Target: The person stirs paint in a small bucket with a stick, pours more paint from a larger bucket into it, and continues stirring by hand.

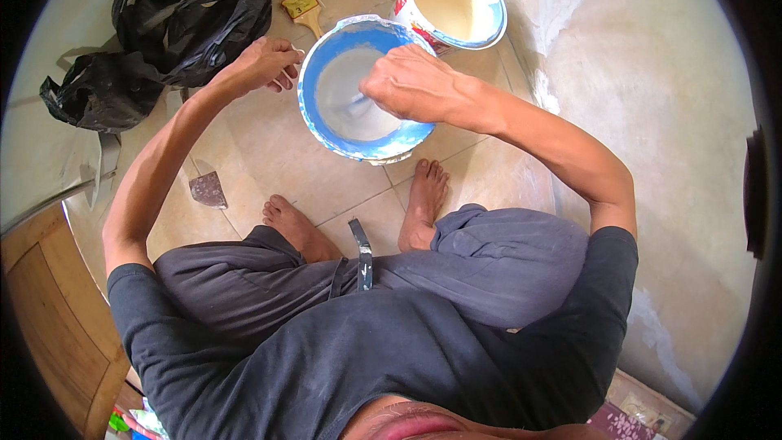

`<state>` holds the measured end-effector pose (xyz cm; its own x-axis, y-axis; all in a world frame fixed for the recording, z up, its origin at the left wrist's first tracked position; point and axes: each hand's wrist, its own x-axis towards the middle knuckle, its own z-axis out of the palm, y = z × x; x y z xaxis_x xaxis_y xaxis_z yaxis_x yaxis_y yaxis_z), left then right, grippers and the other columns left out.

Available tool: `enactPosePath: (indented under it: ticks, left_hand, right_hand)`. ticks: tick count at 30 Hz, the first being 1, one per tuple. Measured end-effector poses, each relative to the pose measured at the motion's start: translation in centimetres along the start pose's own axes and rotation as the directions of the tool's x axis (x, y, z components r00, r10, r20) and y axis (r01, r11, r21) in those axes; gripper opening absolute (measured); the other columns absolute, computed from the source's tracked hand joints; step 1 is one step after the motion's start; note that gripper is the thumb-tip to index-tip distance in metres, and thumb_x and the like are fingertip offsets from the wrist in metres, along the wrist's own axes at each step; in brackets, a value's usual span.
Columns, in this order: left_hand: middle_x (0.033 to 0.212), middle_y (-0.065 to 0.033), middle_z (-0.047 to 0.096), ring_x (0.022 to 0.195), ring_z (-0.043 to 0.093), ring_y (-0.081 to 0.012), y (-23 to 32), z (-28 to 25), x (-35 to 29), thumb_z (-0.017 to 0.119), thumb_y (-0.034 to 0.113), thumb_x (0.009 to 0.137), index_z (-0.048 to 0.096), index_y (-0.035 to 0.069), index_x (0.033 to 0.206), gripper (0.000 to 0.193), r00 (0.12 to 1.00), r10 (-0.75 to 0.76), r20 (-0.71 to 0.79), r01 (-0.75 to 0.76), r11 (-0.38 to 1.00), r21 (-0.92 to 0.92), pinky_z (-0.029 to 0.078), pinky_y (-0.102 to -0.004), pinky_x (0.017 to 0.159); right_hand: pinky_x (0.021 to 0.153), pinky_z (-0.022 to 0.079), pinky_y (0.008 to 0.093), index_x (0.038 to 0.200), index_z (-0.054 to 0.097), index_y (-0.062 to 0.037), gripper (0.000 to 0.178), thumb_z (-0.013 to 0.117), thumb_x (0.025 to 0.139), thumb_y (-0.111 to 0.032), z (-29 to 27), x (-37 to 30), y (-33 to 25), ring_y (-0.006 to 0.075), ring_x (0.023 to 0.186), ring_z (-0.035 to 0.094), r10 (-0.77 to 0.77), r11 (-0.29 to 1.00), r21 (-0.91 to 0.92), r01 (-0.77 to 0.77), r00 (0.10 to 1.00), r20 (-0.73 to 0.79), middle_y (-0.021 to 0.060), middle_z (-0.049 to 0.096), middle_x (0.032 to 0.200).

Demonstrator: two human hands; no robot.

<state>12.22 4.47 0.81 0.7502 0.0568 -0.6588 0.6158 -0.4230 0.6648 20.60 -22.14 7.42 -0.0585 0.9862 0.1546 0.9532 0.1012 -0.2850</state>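
Observation:
A bucket (319, 118) with a blue inner wall and a paint-smeared white rim stands on the floor before me, whitish liquid in its bottom. My right hand (410, 84) is closed in a fist over the bucket's opening. Just below its fingers shows a small pale end of something (358, 101); the rest is hidden by the hand. At the left rim, my left hand (269, 63) has curled fingers, with thumb and forefinger pinched on what looks like the bucket's thin handle (301, 54).
A second bucket (494, 12) holding cream-coloured paint stands behind, at right. A flat paintbrush (306, 13) lies beyond the near bucket. Black plastic bags (191, 20) lie at far left. A dark broken tile piece (208, 190) is near my left foot. A wall (660, 130) rises at right.

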Motion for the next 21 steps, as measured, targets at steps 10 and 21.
enactPosePath:
  ticks: [10, 21]
  left_hand:
    - [0.083, -0.011, 0.069, 0.069, 0.069, -0.0172, -3.4, 0.3, 0.2, 0.056, 0.028, 0.092, 0.064, -0.003, 0.096, 0.032, 0.999, -0.003, 0.052, -0.004, 0.993, 0.119, 0.055, -0.0304, 0.059]
    - [0.082, -0.0109, 0.069, 0.068, 0.069, -0.0184, -4.8, 0.2, -0.5, 0.058, 0.033, 0.091, 0.064, -0.003, 0.096, 0.037, 0.996, 0.005, 0.089, -0.02, 0.985, 0.174, 0.054, -0.0307, 0.058]
  right_hand:
    - [0.055, 0.046, 0.048, 0.066, 0.056, -0.002, 0.007, 0.059, 0.072, -0.006, -1.6, 0.1, -0.9, 0.0395, 0.063, 0.061, 0.037, 0.999, -0.021, -0.032, 0.961, 0.274, 0.0188, 0.062, 0.066]
    - [0.058, 0.047, 0.0476, 0.057, 0.058, -0.0016, 0.018, 0.056, 0.073, -0.007, -2.4, 0.6, -1.0, 0.0409, 0.064, 0.062, 0.178, 0.98, -0.139, -0.144, 0.945, 0.275, 0.0246, 0.059, 0.064]
